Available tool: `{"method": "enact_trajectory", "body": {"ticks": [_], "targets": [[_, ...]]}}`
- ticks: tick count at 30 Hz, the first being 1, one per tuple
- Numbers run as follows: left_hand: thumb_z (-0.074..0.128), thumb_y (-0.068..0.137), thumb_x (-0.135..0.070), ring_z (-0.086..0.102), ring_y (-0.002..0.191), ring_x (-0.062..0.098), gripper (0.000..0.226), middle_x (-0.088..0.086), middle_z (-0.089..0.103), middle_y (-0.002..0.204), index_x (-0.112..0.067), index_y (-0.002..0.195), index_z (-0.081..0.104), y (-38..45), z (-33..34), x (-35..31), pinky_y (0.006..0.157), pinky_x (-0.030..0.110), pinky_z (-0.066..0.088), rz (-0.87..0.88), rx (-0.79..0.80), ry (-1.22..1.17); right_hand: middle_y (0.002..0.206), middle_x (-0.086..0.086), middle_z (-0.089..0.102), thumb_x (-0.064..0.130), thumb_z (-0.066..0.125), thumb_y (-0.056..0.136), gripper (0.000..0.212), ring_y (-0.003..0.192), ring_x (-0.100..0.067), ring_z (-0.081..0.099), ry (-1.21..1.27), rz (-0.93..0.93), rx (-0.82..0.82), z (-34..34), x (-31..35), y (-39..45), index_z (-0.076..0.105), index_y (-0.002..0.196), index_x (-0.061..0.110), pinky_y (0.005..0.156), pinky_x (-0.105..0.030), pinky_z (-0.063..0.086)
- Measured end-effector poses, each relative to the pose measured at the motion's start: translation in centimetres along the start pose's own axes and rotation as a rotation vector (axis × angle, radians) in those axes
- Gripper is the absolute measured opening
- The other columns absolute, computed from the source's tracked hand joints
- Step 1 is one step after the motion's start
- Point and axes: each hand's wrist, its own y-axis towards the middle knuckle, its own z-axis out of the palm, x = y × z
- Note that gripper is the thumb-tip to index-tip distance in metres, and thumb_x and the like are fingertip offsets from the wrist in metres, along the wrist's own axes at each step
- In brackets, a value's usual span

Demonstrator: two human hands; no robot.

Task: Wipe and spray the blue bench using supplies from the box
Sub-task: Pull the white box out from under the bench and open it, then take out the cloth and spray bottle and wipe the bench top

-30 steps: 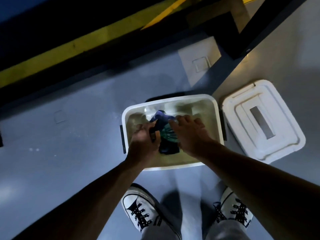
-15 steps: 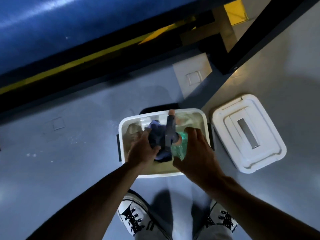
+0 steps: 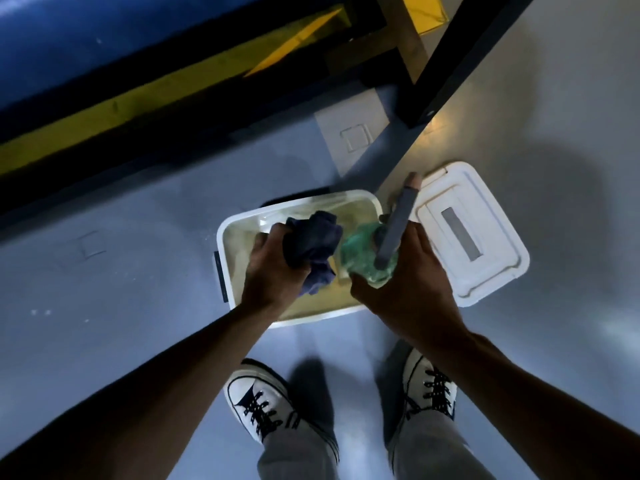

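A white plastic box [image 3: 232, 223] stands open on the grey floor in front of my feet. Above it, my left hand [image 3: 273, 268] is shut on a crumpled dark blue cloth [image 3: 313, 242]. My right hand [image 3: 405, 282] grips a green translucent spray bottle [image 3: 360, 254], whose grey trigger head [image 3: 398, 223] points away from me over the box's right rim. The blue bench [image 3: 69, 39] fills the upper left corner, above a yellow and black frame.
The box's white lid [image 3: 485, 258] lies on the floor just right of the box. A black frame leg [image 3: 450, 60] runs diagonally at the upper right. A pale floor plate [image 3: 353, 133] sits beyond the box. My two white sneakers stand below the box.
Both hands have risen out of the box, the left with the cloth and the right with the bottle. The bottle has shifted right. My view has tilted up, showing more of the bench.
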Motion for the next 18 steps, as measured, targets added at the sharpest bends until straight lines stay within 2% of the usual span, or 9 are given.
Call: {"method": "enact_trajectory", "body": {"ticks": [3, 6, 7, 9, 11, 13, 16, 18], "targets": [[0.066, 0.072, -0.025, 0.064, 0.09, 0.017, 0.041, -0.001, 0.064, 0.104, -0.027, 0.113, 0.058, -4.0, -2.7, -2.2, 0.072, 0.031, 0.051, 0.051, 0.0, -0.113, 0.113, 0.013, 0.054, 0.032, 0.088, 0.069, 0.068, 0.095, -0.002, 0.051, 0.001, 0.032, -0.08, -3.1, 0.4, -2.2, 0.05, 0.125, 0.025, 0.073, -0.013, 0.041], [0.073, 0.076, -0.015, 0.065, 0.085, 0.004, 0.039, -0.01, 0.063, 0.097, -0.023, 0.112, 0.059, -9.4, -3.4, -3.2, 0.061, 0.014, 0.049, 0.074, 0.052, -0.222, 0.112, 0.013, 0.056, 0.033, 0.085, 0.069, 0.064, 0.093, -0.003, 0.054, -0.011, 0.065, -0.093, -5.0, -0.7, -4.6, 0.052, 0.123, 0.027, 0.072, -0.013, 0.041], [0.075, 0.077, -0.012, 0.065, 0.085, 0.002, 0.039, -0.011, 0.064, 0.095, -0.023, 0.111, 0.06, -11.1, -2.9, -3.2, 0.06, 0.014, 0.049, 0.077, 0.073, -0.243, 0.112, 0.013, 0.056, 0.034, 0.085, 0.069, 0.063, 0.093, -0.003, 0.054, -0.025, 0.07, -0.091, -5.3, -1.3, -5.4, 0.052, 0.123, 0.027, 0.072, -0.011, 0.041], [0.075, 0.075, -0.019, 0.065, 0.085, 0.007, 0.039, -0.007, 0.064, 0.096, -0.026, 0.111, 0.059, -13.9, -1.1, -2.5, 0.068, 0.024, 0.054, 0.08, 0.097, -0.235, 0.113, 0.012, 0.055, 0.033, 0.085, 0.068, 0.064, 0.093, -0.004, 0.054, -0.051, 0.087, -0.075, -4.9, -3.3, -6.7, 0.051, 0.123, 0.026, 0.071, -0.009, 0.039], [0.073, 0.075, -0.029, 0.065, 0.094, 0.017, 0.043, -0.001, 0.065, 0.104, -0.027, 0.115, 0.06, -15.6, 1.8, -1.2, 0.077, 0.034, 0.054, 0.073, 0.116, -0.182, 0.114, 0.009, 0.057, 0.034, 0.084, 0.068, 0.064, 0.095, -0.008, 0.058, -0.053, 0.119, -0.048, -3.8, -5.9, -7.9, 0.052, 0.123, 0.025, 0.075, -0.018, 0.046], [0.076, 0.077, -0.029, 0.064, 0.097, 0.021, 0.044, 0.002, 0.066, 0.106, -0.024, 0.118, 0.061, -16.3, 5.1, 0.4, 0.078, 0.031, 0.05, 0.054, 0.132, -0.116, 0.117, 0.005, 0.057, 0.034, 0.083, 0.069, 0.066, 0.099, -0.014, 0.06, -0.065, 0.126, -0.035, -2.0, -9.0, -9.0, 0.051, 0.126, 0.022, 0.08, -0.029, 0.052], [0.077, 0.079, -0.031, 0.063, 0.099, 0.025, 0.046, 0.009, 0.064, 0.106, -0.021, 0.12, 0.059, -16.0, 9.9, 3.0, 0.076, 0.023, 0.04, 0.019, 0.133, -0.016, 0.124, 0.0, 0.055, 0.03, 0.083, 0.069, 0.074, 0.103, -0.022, 0.06, -0.114, 0.122, -0.014, 1.2, -13.7, -9.9, 0.049, 0.134, 0.015, 0.079, -0.034, 0.054], [0.077, 0.081, -0.029, 0.062, 0.102, 0.028, 0.049, 0.012, 0.059, 0.11, -0.02, 0.125, 0.057, -15.4, 12.8, 4.9, 0.078, 0.025, 0.04, -0.031, 0.145, 0.006, 0.127, -0.006, 0.054, 0.025, 0.084, 0.068, 0.079, 0.102, -0.029, 0.061, -0.127, 0.099, 0.008, 3.4, -16.6, -10.2, 0.046, 0.136, 0.012, 0.076, -0.038, 0.055]]}}
